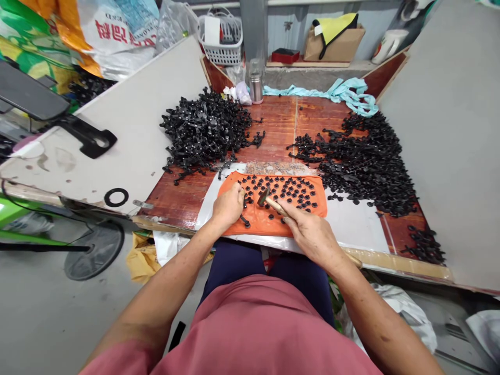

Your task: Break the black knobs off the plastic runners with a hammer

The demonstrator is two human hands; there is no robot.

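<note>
My right hand point(312, 232) is wrapped round the wooden handle of a hammer point(276, 206). The hammer's dark head is over the orange cloth point(260, 227), above the small black parts lying there. On the left side of the cloth, my left hand point(228, 205) is closed in a pinch on a small black part point(245, 200), mostly hidden by the fingers. Close below that hand lies another black part point(245, 222) with knobbed ends. Several round black pieces point(291, 191) with upright stems stand spread over the cloth.
A tall heap of black parts point(205, 127) rises at the back left. Finished-looking or loose black pieces point(371, 156) form a wide pile on the right. Behind are a steel flask point(255, 87), light-blue cloth strips point(347, 92) and a white basket point(222, 49). Pale side panels point(449, 130) flank the table.
</note>
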